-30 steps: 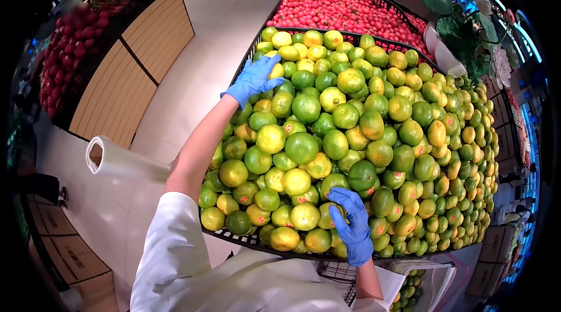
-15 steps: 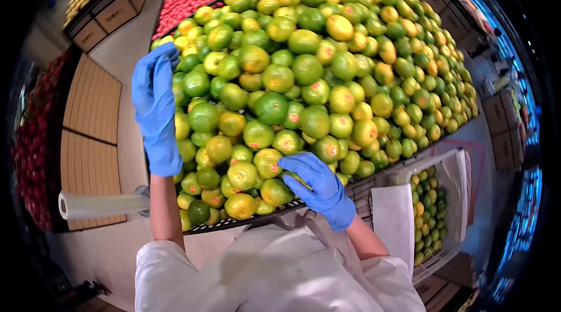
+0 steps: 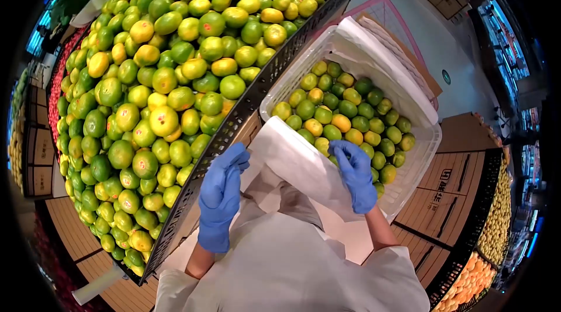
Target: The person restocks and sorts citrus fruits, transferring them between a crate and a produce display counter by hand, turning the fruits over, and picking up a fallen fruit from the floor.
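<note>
My left hand (image 3: 221,198), in a blue glove, is beside the perforated black edge of the fruit display. Its fingers are bent and pressed together, with nothing visible in them. My right hand (image 3: 355,174), also gloved in blue, hangs over the near side of a white plastic crate (image 3: 426,151). Its fingers are partly bent and apart, the tips close to the green-yellow citrus fruits (image 3: 353,135) inside. Whether they touch one is hard to make out. A white liner sheet (image 3: 298,163) folds over the crate's near-left side, beside my right hand.
A large heap of green and yellow citrus (image 3: 163,69) fills the black-edged display (image 3: 234,113) on the left. Behind the crate are a pink crate (image 3: 388,11) and cardboard. Brown-panelled stands (image 3: 441,192) with other produce border the right. A plastic-bag roll (image 3: 99,288) sticks out at lower left.
The view has swung right, from the citrus heap to the white crate. My right hand has left the heap's front edge and is over the crate. My left hand has come off the heap's left side.
</note>
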Available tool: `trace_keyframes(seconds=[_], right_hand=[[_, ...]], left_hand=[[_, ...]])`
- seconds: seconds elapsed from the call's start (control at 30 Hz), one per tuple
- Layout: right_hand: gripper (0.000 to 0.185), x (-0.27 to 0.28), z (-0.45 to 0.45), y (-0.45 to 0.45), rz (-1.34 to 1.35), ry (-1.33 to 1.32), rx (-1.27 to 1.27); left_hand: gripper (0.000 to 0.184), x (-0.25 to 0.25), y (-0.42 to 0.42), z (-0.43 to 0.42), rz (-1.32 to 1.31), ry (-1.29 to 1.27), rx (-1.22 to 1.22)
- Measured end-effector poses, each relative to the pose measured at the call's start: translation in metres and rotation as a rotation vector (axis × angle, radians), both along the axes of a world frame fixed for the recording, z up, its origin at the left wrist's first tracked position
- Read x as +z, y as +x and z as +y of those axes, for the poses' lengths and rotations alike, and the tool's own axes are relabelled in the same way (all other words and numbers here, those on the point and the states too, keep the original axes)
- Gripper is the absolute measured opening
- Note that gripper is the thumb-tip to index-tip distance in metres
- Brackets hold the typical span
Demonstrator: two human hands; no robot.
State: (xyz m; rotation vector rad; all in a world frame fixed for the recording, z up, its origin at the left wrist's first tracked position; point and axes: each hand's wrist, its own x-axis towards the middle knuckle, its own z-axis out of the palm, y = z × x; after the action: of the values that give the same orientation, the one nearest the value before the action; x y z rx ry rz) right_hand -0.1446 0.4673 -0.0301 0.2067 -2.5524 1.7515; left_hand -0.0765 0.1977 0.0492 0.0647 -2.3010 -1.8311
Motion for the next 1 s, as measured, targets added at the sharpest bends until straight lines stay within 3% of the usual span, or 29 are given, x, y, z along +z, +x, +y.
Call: trace_keyframes(seconds=[0.13,0.23,0.33,0.4,0.47,0.53,0.57,0.6,0.63,0.67,0.77,0.8,0.87,0.9,0.93,1.0], right_hand=[[0.04,-0.027,0.019,-0.089,0.229,0.5,0.281],[0.052,-0.06,-0.004,-0.134,0.202,0.667,0.495],[0.054,-0.083,-0.026,-0.155,-0.016,0.806,0.64],[0.054,-0.094,-0.031,-0.161,0.009,0.802,0.67],[0.053,-0.098,-0.031,-0.165,0.012,0.765,0.705],[0.058,-0.09,-0.025,-0.159,-0.014,0.713,0.66],[0.061,-0.084,-0.021,-0.153,0.04,0.562,0.557],[0.064,-0.075,-0.018,-0.144,0.088,0.41,0.454],[0.066,-0.056,-0.016,-0.131,0.1,0.279,0.466],[0.067,-0.032,-0.012,-0.117,0.11,0.15,0.474],[0.07,0.03,-0.009,-0.078,0.191,0.096,0.715],[0.07,0.031,-0.012,-0.076,0.191,0.103,0.72],[0.062,0.033,-0.015,-0.075,0.177,-0.147,0.962],[0.054,0.027,-0.01,-0.078,0.007,-0.226,0.947],[0.054,0.022,-0.012,-0.083,0.011,-0.221,0.959],[0.045,0.01,-0.021,-0.102,-0.487,-0.494,0.615]], left_hand=[[0.027,-0.035,-0.027,0.048,-0.034,-0.028,-0.145],[0.022,-0.035,-0.033,0.077,-0.113,-0.026,-0.081],[0.021,-0.043,-0.031,0.09,-0.168,0.028,-0.005],[0.02,-0.045,-0.026,0.093,-0.233,0.137,0.058],[0.021,-0.042,-0.025,0.095,-0.287,0.12,0.096],[0.024,-0.05,-0.026,0.094,-0.451,0.362,0.107],[0.024,-0.052,-0.028,0.095,-0.448,0.362,0.116],[0.03,-0.054,-0.031,0.099,-0.407,0.578,0.113],[0.041,-0.056,-0.033,0.105,-0.364,0.796,0.109],[0.041,-0.056,-0.036,0.113,-0.365,0.801,0.118],[0.053,-0.056,-0.051,0.126,-0.431,1.249,0.183],[0.053,-0.053,-0.049,0.126,-0.427,1.256,0.183],[0.053,-0.042,-0.047,0.124,-0.513,1.386,0.135],[0.05,-0.05,-0.047,0.12,-0.476,1.308,0.133],[0.05,-0.054,-0.042,0.117,-0.464,1.312,0.138],[0.048,-0.051,-0.03,0.109,-0.44,1.293,0.034]])
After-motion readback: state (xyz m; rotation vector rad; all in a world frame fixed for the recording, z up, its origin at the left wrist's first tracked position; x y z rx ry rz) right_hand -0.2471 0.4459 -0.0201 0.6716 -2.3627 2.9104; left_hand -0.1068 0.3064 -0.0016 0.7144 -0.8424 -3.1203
